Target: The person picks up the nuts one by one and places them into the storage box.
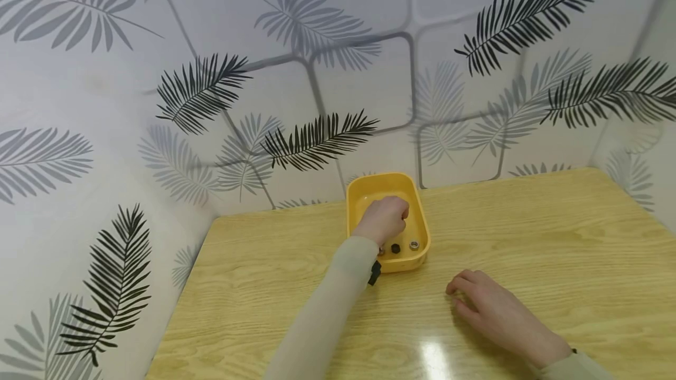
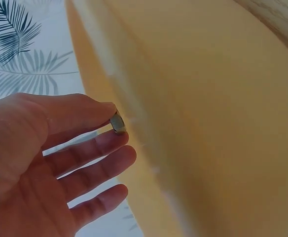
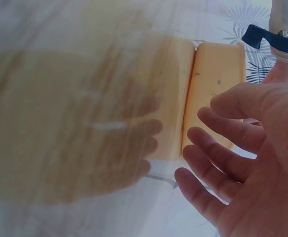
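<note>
My left hand reaches into a yellow plastic bin. Between thumb and index fingertip it pinches a small metal nut, as the left wrist view shows; the other fingers are spread apart. Lying at the bin's near end are a dark nut and a silver nut, with a third small piece partly hidden by the left wrist. To the right of the bin and nearer to me, my right hand is low over the table, fingers loosely bent and holding nothing.
The wood-grain table runs back to a wall with a feather-pattern covering. The bin stands close to that wall. A black strap is on the left wrist.
</note>
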### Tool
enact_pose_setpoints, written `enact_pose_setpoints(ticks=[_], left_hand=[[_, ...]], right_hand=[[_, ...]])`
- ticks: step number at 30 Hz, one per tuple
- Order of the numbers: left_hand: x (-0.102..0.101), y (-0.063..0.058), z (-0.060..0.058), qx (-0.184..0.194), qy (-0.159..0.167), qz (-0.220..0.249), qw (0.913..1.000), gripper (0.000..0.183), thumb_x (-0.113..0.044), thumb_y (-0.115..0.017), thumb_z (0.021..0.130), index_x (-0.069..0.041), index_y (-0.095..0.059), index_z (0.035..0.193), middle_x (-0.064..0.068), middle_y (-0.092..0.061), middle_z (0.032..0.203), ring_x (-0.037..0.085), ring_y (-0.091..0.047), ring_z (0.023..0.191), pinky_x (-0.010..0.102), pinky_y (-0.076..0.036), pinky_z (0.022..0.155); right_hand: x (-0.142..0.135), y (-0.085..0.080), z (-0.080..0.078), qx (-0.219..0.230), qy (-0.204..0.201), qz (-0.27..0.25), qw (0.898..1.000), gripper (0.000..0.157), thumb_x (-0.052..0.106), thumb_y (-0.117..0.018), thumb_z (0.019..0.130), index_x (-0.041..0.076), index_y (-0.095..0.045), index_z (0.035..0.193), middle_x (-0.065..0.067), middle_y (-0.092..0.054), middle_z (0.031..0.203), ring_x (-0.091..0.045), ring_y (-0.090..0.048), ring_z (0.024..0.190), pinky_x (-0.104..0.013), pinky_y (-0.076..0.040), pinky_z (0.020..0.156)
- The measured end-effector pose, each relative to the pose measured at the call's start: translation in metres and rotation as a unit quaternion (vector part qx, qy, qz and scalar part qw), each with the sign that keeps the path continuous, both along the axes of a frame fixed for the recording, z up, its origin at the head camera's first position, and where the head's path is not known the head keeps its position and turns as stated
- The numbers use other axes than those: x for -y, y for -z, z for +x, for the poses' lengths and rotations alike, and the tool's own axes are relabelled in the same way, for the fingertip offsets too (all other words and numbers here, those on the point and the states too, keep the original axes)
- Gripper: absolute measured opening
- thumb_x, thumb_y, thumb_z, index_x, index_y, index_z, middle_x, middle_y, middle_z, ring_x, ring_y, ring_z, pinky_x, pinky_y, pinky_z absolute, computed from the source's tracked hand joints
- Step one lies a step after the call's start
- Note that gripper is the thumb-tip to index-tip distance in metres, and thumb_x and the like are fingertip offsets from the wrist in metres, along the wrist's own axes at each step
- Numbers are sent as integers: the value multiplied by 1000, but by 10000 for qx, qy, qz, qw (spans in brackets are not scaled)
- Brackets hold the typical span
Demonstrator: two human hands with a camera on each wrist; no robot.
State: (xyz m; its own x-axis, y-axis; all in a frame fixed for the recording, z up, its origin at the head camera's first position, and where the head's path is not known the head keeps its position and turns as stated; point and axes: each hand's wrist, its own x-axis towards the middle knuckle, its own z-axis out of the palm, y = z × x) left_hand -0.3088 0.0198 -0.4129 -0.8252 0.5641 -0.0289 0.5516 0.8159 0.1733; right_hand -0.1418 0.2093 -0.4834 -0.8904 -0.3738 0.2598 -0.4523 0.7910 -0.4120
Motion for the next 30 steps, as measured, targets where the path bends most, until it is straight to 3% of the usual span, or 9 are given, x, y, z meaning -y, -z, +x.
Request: enact_pose_setpoints(ticks=[4,6,14,24,30], left_hand=[[-3,2,-1,205,-26,-65,9998,15,-4,-61,93,-14,-59,83,-4,-54,79,11,-48,71,22,-39,63],[-4,3,0,277,-7,-87,9996,12,-5,-61,94,-13,-61,86,-4,-58,83,12,-50,74,22,-41,65],[-9,14,-1,366,5,-168,9992,17,-3,-61,93,-13,-57,80,-3,-53,76,12,-46,68,23,-37,58],[-9,22,-1,427,-35,-225,9988,8,-6,-63,91,-14,-61,90,-2,-62,87,12,-51,74,24,-42,63],[-5,22,-1,376,-59,-213,9990,4,-15,-65,93,-16,-61,95,-5,-58,86,11,-52,74,25,-43,63]], right_hand=[[0,0,0,-23,-5,8,10000,14,10,-70,87,20,-67,96,11,-58,99,-13,-55,94,-38,-51,80],[0,0,0,-3,-9,-7,10000,14,9,-70,87,20,-67,96,11,-58,99,-13,-55,94,-38,-51,80],[-1,0,1,62,-46,-7,10000,15,10,-70,87,20,-67,97,12,-57,99,-12,-55,94,-37,-50,79],[-1,0,2,65,6,2,10000,15,10,-70,87,21,-67,97,13,-57,100,-12,-56,95,-38,-51,81],[-1,0,3,-87,33,-7,10000,16,10,-73,86,20,-68,97,13,-58,100,-11,-56,95,-37,-51,80]])
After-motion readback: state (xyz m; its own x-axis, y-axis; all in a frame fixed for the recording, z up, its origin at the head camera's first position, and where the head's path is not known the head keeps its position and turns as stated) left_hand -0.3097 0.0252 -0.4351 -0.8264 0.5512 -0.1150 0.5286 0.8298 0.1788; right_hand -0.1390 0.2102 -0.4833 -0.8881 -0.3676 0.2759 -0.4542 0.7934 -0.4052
